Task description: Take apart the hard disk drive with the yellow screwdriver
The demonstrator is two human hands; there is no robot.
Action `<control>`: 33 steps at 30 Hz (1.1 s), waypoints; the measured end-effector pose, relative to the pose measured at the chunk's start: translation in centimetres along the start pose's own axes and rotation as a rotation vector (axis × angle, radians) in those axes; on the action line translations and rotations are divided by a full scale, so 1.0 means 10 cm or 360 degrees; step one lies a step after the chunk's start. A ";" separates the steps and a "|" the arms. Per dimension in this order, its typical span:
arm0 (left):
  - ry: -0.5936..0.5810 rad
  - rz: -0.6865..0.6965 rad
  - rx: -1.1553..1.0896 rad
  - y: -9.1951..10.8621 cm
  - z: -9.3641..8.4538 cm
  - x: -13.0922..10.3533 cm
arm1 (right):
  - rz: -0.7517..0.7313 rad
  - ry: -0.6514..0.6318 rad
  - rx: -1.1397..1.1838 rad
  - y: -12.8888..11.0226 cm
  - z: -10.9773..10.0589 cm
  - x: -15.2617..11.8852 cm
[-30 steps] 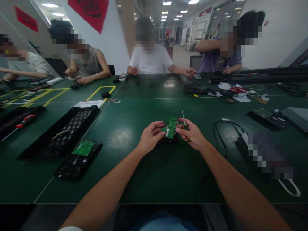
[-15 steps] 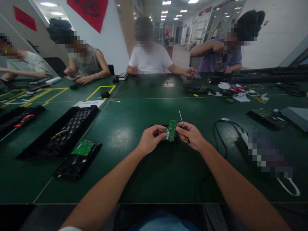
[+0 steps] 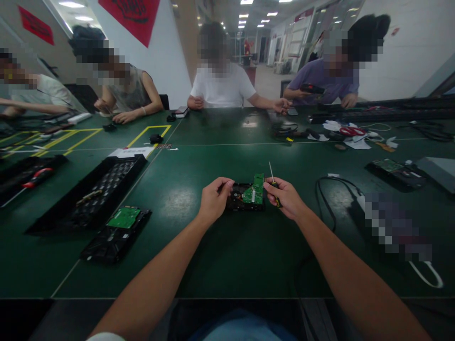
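In front of me on the table lies a black hard drive [image 3: 239, 202]. A green circuit board [image 3: 253, 195] rests over its right part, sticking out past the far edge. My right hand [image 3: 286, 199] is closed round a yellow-and-black screwdriver [image 3: 275, 188], tip pointing up and away. The fingertips of that hand also touch the board's right edge. At the drive's left end, my left hand [image 3: 214, 199] is closed with thumb and forefinger together; whatever they pinch, if anything, is hidden.
Another drive with a green board [image 3: 123, 218] lies to the left, beside a long black tray [image 3: 42, 222]. A third drive [image 3: 394, 174] and a black cable [image 3: 325, 208] are on the right. Several people sit across the table; one holds a dark power tool [image 3: 313, 89].
My left hand has let go of the circuit board and moved left to the drive's end. The board and my right hand have shifted slightly right. A co-worker's hands have lowered.
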State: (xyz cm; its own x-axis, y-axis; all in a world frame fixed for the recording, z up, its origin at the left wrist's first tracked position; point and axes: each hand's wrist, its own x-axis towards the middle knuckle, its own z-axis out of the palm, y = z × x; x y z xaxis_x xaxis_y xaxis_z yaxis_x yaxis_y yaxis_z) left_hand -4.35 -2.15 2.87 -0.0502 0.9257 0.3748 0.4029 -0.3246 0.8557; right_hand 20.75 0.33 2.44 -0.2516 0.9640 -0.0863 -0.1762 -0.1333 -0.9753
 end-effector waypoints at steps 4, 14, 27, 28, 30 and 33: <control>-0.0082 -0.0085 -0.0056 0.00 0.01 -0.01 | 0.0020 -0.0019 -0.0053 0.03 0.00 0.01; -0.0047 -0.0161 0.0112 0.08 -0.01 -0.06 | 0.0051 -0.0001 -0.0088 0.05 0.02 0.00; 0.0001 -0.0056 0.0033 0.01 0.01 -0.09 | 0.0054 0.0011 -0.0320 0.10 -0.01 0.03; 0.0004 -0.0045 0.0049 0.02 0.01 -0.09 | 0.0050 0.0008 -0.0348 0.09 -0.01 0.03; 0.0010 -0.0013 0.0101 0.04 0.00 -0.09 | 0.0025 0.0001 -0.0396 0.08 -0.02 0.03; 0.0002 0.0064 0.0213 0.07 -0.01 -0.07 | -0.0049 0.0012 -0.0455 0.06 -0.01 0.02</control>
State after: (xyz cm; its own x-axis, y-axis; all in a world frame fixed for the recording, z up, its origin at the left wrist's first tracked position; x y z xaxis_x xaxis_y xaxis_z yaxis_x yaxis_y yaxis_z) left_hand -4.11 -3.04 3.18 -0.0325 0.9122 0.4085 0.5227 -0.3329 0.7849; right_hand 20.69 0.43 1.80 -0.2430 0.9684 -0.0563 0.0921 -0.0347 -0.9951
